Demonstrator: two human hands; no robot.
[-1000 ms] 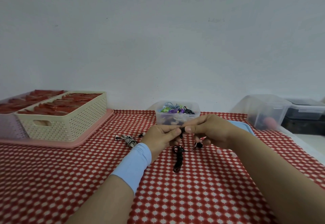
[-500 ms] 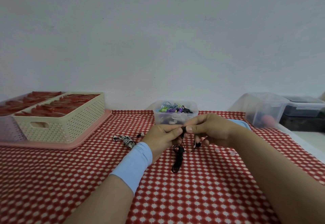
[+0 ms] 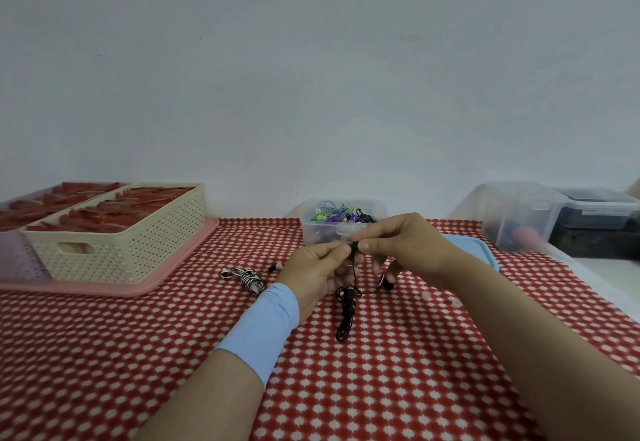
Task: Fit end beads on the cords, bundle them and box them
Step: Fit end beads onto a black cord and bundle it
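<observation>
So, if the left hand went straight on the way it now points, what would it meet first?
Probably the right hand: its fingertips face the left hand, with only the black cord end pinched between them. Depth is unclear.

Home craft table (image 3: 381, 388), storage bins (image 3: 131, 250)

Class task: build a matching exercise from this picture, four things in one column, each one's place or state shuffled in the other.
1 black cord
2 striped cord bundle
3 cream basket
4 small clear box

A on pink tray
B holds coloured cords
C pinched by left hand and right hand
D lying on tablecloth beside left hand

Pairs: 1-C, 2-D, 3-A, 4-B
</observation>
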